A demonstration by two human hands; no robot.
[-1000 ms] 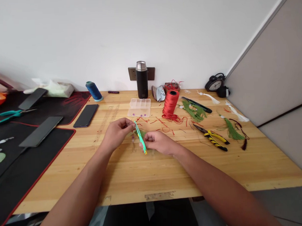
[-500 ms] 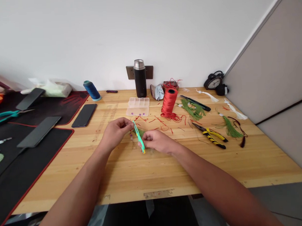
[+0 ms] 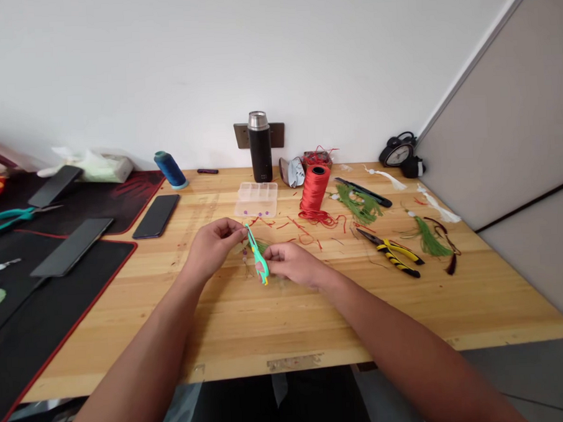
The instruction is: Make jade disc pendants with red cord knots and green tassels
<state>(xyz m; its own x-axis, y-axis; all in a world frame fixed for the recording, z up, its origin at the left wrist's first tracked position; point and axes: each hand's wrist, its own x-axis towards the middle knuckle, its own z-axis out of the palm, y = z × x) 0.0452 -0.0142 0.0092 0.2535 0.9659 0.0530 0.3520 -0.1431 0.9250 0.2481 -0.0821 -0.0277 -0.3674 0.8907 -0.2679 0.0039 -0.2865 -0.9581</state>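
My right hand (image 3: 286,260) is closed round the handles of small green scissors (image 3: 258,254), whose blades point up and left. At the blade tips, my left hand (image 3: 220,240) pinches something too small to make out. Partly hidden behind the scissors, a green tassel (image 3: 263,245) lies on the table, with a few small beads (image 3: 245,252) on thin strands just left of the scissors. Red thread scraps (image 3: 306,238) are scattered beyond my hands. A clear compartment box (image 3: 256,199) with several purple beads sits past them.
A red thread spool (image 3: 314,191), black flask (image 3: 261,151) and blue spool (image 3: 170,170) stand farther back. Right lie yellow-black pliers (image 3: 391,253), a cutter (image 3: 364,192) and tassels (image 3: 427,237). Left are a phone (image 3: 156,216) and dark mats (image 3: 90,269).
The scissors have turned slightly in my right hand, showing more of their green side. My left hand keeps its pinch near the blade tips.
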